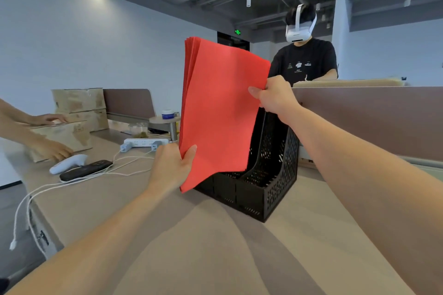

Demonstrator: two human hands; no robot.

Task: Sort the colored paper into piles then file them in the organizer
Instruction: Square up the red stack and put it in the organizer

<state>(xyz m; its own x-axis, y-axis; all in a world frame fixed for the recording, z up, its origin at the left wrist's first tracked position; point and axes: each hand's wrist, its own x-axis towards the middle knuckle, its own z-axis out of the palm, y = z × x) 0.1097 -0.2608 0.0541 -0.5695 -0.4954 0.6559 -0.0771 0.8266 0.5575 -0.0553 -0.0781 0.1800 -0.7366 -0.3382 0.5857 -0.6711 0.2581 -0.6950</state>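
Observation:
A stack of red paper (220, 108) is held upright in the air, just in front of and above the black perforated organizer (261, 187) on the beige table. My left hand (172, 167) pinches the stack's lower left edge, thumb on the front. My right hand (273, 96) grips its right edge near the top. The paper's lower edge hangs over the organizer's left slots and hides them. The organizer's visible right slots hold nothing that I can see.
On the table to the left lie a white controller (68, 163), a black phone (86, 170), a white power strip (143, 143) and white cables (72, 182). Another person's hands (51, 149) rest by cardboard boxes (79, 112). A person in a headset (304, 55) stands behind a brown partition (371, 117).

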